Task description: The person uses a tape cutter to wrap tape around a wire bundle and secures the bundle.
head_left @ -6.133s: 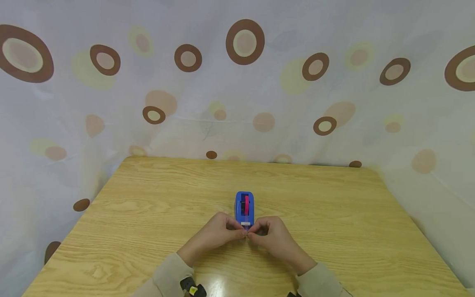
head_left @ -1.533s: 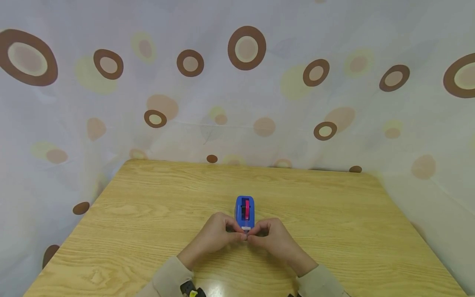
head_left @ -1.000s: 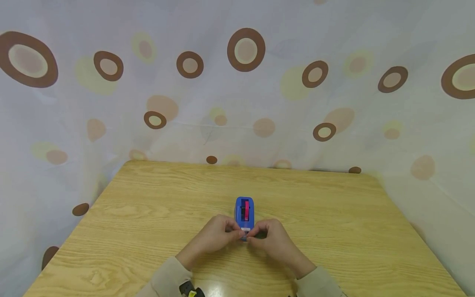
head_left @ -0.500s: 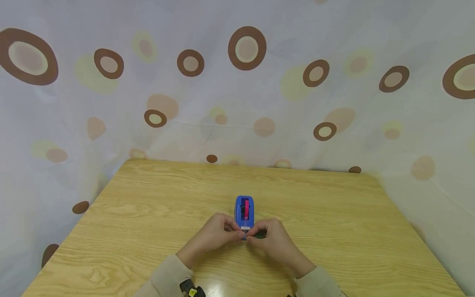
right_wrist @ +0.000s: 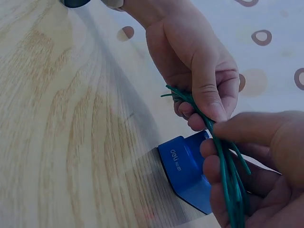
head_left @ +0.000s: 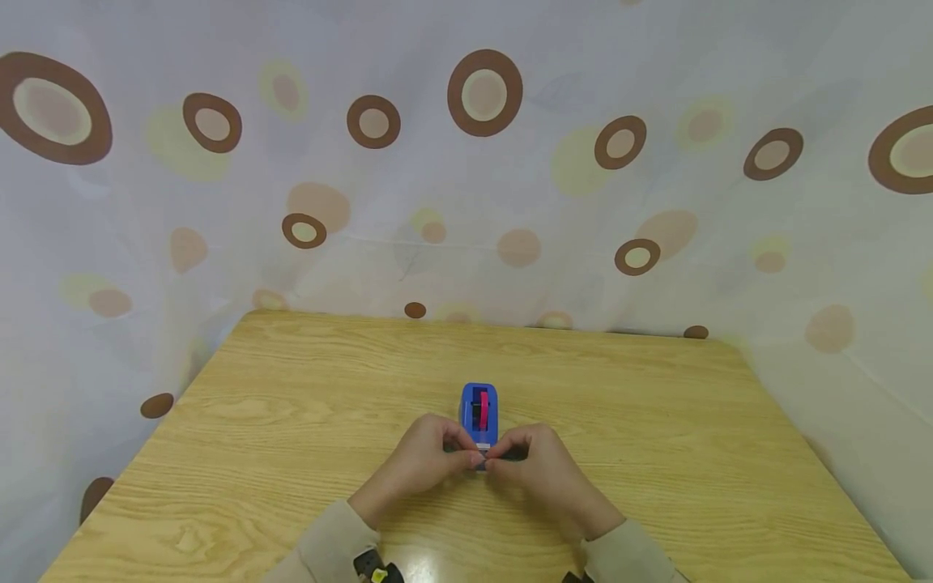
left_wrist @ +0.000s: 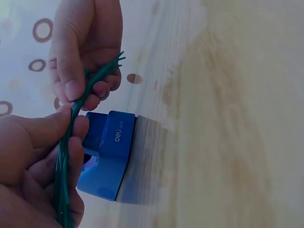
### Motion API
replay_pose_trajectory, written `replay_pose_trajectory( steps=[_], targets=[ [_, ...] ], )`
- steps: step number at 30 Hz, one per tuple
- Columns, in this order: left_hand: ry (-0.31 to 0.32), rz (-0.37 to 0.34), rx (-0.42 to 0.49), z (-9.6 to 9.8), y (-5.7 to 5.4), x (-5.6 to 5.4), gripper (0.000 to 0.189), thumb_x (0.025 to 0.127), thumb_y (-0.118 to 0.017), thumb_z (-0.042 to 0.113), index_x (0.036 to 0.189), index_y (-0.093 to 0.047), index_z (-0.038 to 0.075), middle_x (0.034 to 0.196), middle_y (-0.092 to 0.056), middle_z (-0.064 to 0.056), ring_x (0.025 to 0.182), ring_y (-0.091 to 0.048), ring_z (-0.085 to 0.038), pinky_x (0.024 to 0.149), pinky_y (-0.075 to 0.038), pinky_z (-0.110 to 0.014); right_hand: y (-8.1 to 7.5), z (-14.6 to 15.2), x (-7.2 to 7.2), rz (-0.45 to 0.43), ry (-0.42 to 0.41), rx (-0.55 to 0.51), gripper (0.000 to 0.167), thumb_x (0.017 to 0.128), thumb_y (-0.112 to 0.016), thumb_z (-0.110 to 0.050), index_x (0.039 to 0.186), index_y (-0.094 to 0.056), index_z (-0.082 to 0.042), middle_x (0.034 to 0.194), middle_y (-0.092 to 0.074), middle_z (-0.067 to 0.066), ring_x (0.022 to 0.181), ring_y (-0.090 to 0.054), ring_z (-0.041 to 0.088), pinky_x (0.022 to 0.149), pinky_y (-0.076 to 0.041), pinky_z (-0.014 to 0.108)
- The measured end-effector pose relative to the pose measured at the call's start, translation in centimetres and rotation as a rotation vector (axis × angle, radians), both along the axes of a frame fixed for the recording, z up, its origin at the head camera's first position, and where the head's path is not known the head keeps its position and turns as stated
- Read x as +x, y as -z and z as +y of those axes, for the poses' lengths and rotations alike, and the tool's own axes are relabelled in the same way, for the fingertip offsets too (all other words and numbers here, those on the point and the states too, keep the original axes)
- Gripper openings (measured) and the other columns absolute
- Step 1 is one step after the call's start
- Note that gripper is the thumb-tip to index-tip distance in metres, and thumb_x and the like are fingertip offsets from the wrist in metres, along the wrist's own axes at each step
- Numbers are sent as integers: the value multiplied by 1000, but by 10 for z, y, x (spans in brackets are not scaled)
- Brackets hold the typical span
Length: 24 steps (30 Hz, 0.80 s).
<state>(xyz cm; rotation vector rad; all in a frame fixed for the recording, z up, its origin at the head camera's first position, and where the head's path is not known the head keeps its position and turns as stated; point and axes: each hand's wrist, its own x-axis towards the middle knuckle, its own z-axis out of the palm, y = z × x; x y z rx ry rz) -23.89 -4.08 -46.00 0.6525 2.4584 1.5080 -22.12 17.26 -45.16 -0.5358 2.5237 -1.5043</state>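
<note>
A bundle of thin green strands [left_wrist: 61, 180] lies across both hands; whether they are wires or plant stems I cannot tell. In the head view my left hand [head_left: 423, 460] and right hand [head_left: 538, 463] meet fingertip to fingertip. Both pinch the bundle between thumb and fingers, thumbs nearly touching. A small shiny clear patch, apparently tape, shows on the bundle at the thumb tips in the left wrist view. Just beyond the fingertips stands a blue tape dispenser [head_left: 479, 438] marked "deli", its front partly hidden by them. Inside it sits a pink roll [head_left: 484, 411].
The wooden table [head_left: 291, 389] spreads on all sides of the hands and dispenser. Behind it hangs a pale curtain [head_left: 408, 178] with brown and beige circles. A dark wrist strap [head_left: 377, 567] sits at the left sleeve.
About a second ago the fingertips stood slightly apart, with a bit of green showing under the right hand; now they are closer together. The dispenser stays in place on the table.
</note>
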Motion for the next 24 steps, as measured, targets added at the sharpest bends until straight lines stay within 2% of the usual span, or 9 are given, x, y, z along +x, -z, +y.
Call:
replay_pose_trajectory(
  steps=[10,16,20,24],
  targets=[
    [2,113,-79,2,-2,1,11,87,-78,19,77,-74,20,77,-65,15,76,-59,-6,71,-49,-27,-4,3,-2,-117,-28,-62,17,93,-70,-18,97,-74,-2,94,-72,5,86,-65,18,74,-53,29],
    [23,205,-112,2,-2,1,8,87,-78,20,79,-75,20,77,-66,18,78,-60,-2,76,-50,-28,1,6,-7,-250,-91,-159,19,96,-66,-13,99,-71,5,95,-73,15,91,-70,26,79,-55,32],
    [32,221,-123,2,-2,1,7,87,-77,20,80,-75,20,78,-66,18,78,-60,-1,76,-49,-26,5,7,-8,-320,-123,-258,19,95,-65,-8,101,-68,11,98,-71,21,93,-70,29,82,-55,35],
    [34,212,-125,2,-3,1,8,87,-77,19,80,-74,21,79,-66,19,79,-60,-1,76,-49,-27,6,6,-7,-324,-118,-294,17,93,-67,-4,99,-66,12,94,-70,21,89,-69,26,79,-55,33]
  ],
)
